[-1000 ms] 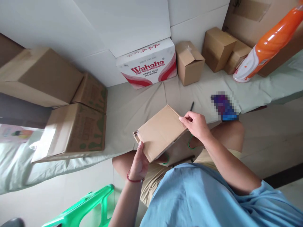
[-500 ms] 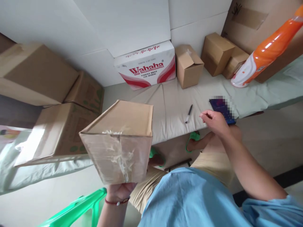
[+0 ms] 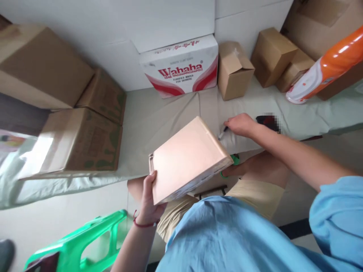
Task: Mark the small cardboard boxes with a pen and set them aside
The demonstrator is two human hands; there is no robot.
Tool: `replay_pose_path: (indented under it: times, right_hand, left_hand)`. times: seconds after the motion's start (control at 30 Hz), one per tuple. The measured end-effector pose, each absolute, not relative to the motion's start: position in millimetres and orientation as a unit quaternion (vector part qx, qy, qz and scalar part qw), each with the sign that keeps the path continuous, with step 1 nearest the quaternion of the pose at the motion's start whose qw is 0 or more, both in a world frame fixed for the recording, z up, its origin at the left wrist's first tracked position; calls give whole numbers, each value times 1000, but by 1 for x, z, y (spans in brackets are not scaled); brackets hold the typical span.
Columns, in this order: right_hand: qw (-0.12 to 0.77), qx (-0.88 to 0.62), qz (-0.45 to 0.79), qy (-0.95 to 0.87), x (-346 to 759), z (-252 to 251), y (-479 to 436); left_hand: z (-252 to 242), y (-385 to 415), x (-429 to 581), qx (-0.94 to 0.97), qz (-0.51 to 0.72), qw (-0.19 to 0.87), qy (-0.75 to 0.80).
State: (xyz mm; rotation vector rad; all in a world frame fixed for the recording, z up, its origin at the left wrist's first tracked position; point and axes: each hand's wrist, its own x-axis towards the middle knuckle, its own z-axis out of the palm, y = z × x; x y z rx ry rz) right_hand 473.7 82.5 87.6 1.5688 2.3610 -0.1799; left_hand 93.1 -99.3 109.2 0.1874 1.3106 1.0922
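Here, in the head view, the left hand (image 3: 149, 200) grips the near left corner of a flat cardboard box (image 3: 187, 160). Its thumb lies on the top face and its fingers are curled underneath. The box is held in the air above the person's knees, tilted, with its broad plain face turned up. It hangs just off the front edge of the sheet-covered surface (image 3: 159, 117).

At two o'clock from the box, the right hand (image 3: 239, 124) reaches out over the surface with its fingers bent down onto the far end of a pen (image 3: 222, 133). The pen lies on the sheet. The fingers touch it, but I cannot tell whether they have closed on it. Just beyond that hand, at three o'clock, lies a dark phone (image 3: 268, 121).

At twelve o'clock from the box, a white and red Wahaha carton (image 3: 180, 66) stands against the wall. A small brown box (image 3: 234, 70) sits just beside it on the right. An orange bottle (image 3: 326, 70) lies at two o'clock, near the right edge. Large brown cartons (image 3: 82, 139) are stacked at nine o'clock. A green plastic stool (image 3: 82, 245) shows at seven o'clock on the floor.
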Motion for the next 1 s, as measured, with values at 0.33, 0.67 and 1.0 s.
replay_pose_path:
  times: [0.33, 0.67, 1.0]
  right_hand:
    - [-275, 674, -14, 685, 499, 184, 98]
    - [-373, 373, -532, 663, 360, 178, 70]
    - [-413, 410, -493, 647, 356, 139, 79]
  left_hand:
    - [92, -57, 152, 311, 448, 615, 569]
    - [73, -29, 184, 585, 320, 378, 642]
    - [50, -24, 180, 814, 472, 66, 332]
